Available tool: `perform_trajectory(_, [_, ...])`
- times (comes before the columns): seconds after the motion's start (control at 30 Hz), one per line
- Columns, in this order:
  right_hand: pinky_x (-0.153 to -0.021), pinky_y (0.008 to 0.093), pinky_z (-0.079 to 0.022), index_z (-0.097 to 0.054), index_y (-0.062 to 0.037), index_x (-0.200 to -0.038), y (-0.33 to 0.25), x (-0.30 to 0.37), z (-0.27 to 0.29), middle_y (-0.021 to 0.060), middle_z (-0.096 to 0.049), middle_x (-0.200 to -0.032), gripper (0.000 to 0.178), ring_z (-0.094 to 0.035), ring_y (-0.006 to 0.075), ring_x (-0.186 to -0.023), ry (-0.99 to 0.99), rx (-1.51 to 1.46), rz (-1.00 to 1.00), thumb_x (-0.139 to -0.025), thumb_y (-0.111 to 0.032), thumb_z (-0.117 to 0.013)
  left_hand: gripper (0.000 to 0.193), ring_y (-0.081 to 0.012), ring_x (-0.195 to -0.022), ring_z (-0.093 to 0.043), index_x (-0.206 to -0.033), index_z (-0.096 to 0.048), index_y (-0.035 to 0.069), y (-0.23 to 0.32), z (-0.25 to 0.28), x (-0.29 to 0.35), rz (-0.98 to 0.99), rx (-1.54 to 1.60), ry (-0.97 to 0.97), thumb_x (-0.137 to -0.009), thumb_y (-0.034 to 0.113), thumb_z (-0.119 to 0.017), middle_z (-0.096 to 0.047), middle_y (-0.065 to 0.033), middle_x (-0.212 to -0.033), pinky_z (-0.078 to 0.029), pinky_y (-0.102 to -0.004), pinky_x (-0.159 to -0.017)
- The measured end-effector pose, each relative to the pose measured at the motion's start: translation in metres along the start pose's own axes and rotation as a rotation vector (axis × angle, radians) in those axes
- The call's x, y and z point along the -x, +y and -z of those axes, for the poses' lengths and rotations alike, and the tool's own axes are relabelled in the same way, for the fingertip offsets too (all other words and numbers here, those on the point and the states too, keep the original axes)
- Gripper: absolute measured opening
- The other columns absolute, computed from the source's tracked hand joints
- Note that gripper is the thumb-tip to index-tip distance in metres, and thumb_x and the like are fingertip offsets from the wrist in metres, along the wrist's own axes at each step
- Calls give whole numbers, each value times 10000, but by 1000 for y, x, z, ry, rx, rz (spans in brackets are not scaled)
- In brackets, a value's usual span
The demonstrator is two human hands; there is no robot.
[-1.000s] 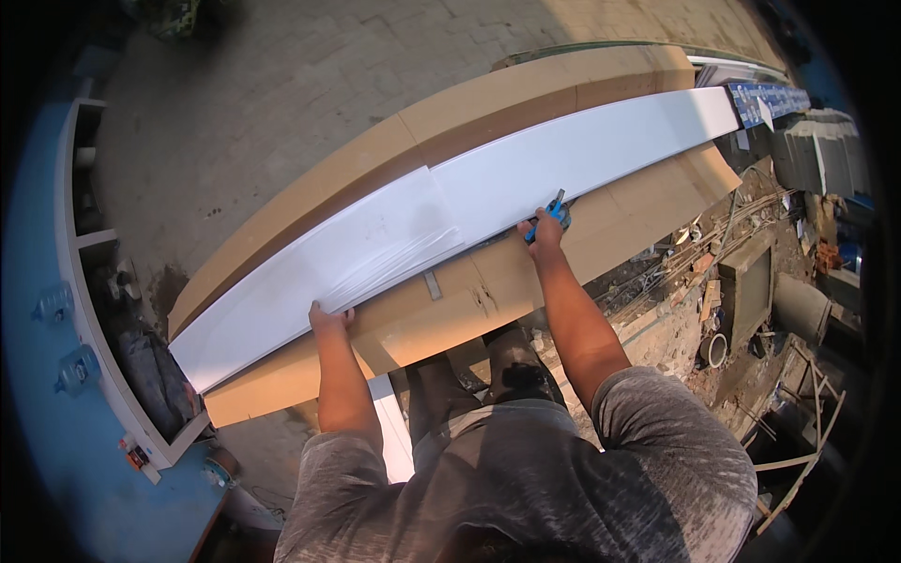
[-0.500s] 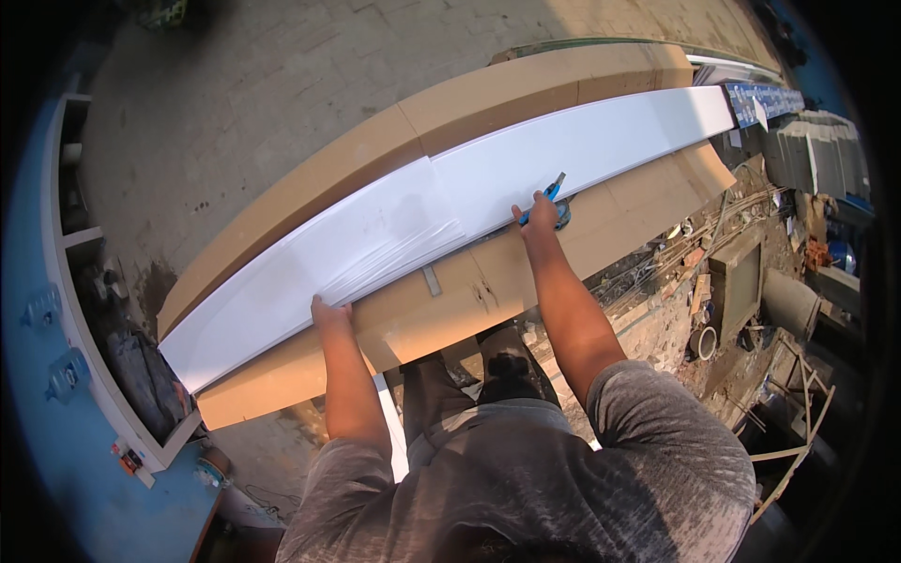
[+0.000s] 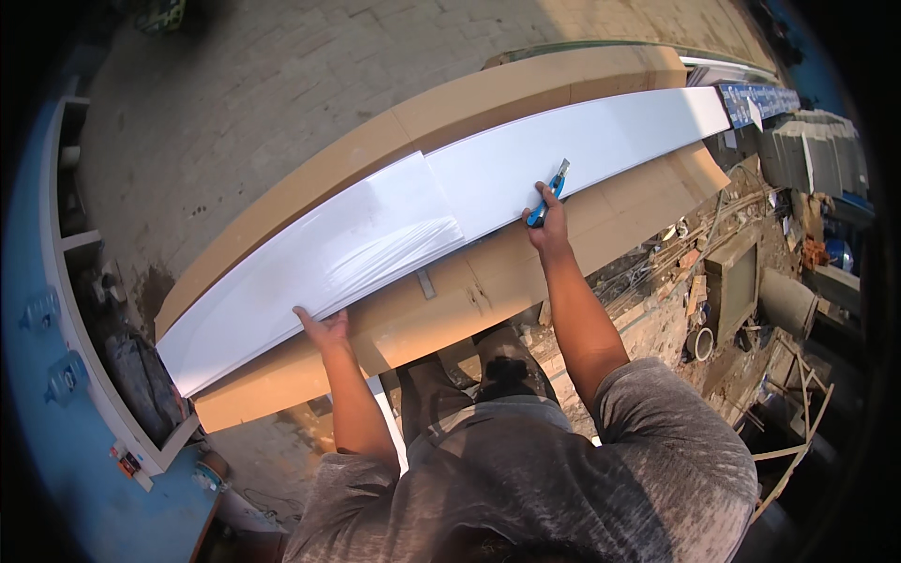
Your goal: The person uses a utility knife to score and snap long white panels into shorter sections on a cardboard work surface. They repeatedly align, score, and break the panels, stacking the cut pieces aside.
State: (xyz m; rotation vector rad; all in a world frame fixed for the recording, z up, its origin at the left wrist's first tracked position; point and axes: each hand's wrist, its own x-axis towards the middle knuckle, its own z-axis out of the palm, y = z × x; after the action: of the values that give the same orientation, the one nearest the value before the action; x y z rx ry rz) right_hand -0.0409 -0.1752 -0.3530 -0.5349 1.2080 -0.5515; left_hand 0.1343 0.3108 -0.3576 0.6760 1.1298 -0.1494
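Observation:
A stack of long white panels [image 3: 582, 150] lies across an opened cardboard box, with a wrinkled clear plastic film [image 3: 399, 246] over part of the left portion. My left hand [image 3: 326, 330] is at the near edge of the panels, its thumb and fingers spread apart and gripping nothing. In my right hand [image 3: 552, 223] is a blue utility knife [image 3: 546, 202], held above the near edge of the panels right of the film. Its metal blade points up and away from me. Whether the left fingertips press on the panel is hard to tell.
Cardboard flaps [image 3: 446, 305] run along the near and far sides of the panels. A small grey strip [image 3: 427, 283] lies on the near flap. Scrap wood and rubble cover the ground at right, by a white bucket [image 3: 700, 344]. Water bottles [image 3: 66, 377] are at far left.
My left hand has shifted slightly left, its fingers spreading from the panel edge. The right hand has moved a little right and nearer, turning the knife so more of it shows.

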Motion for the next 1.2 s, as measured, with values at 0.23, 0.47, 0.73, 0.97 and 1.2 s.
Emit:
perform_trajectory(0.23, [-561,274,-530,-657,-48,-1300,-56,71,-23,59,-608,-1153,411,-611,145,-878,-153,69,168,-1044,-368,-687,571,-301,-1306,-637,-1427,-609,81,22,-13,57,-81,43,-254,-990,406,-781,-674,-82,-1430,-526,-514,-1124])
perform_trajectory(0.47, [-549,290,-583,-567,-19,-1481,-244,189,-2,169,-669,-1277,626,-758,185,-782,-503,381,141,-1031,-429,-708,629,-344,-1352,-599,-1508,-515,1,13,-44,192,-59,-8,-516,-1026,345,-729,-618,-173,-1483,-518,-508,-1147])
perform_trajectory(0.73, [-784,523,-562,-594,-17,-1217,-299,253,-82,224,-708,-859,299,-686,483,-842,-529,973,945,-1062,-270,-631,612,-344,-1329,-605,-1488,-538,-40,79,-34,227,-412,-4,-541,-1041,353,-679,-625,-185,-1470,-495,-476,-1150])
perform_trajectory(0.97, [-843,565,-554,-607,-51,-1269,-116,145,-86,233,-737,-1054,296,-706,472,-990,-404,1037,1365,-1026,-212,-652,561,-300,-1218,-643,-1388,-552,-122,91,-82,340,-715,-117,-652,-1001,237,-740,-636,-186,-1351,-540,-441,-1053])
perform_trajectory(1.2, [-746,572,-566,-528,-57,-1277,-49,163,-115,239,-759,-952,329,-742,466,-908,-679,1120,830,-1100,-331,-575,383,-200,-1171,-651,-1376,-619,-59,103,-94,484,-1133,-70,-603,-1048,123,-698,-682,-106,-1312,-518,-360,-1059])
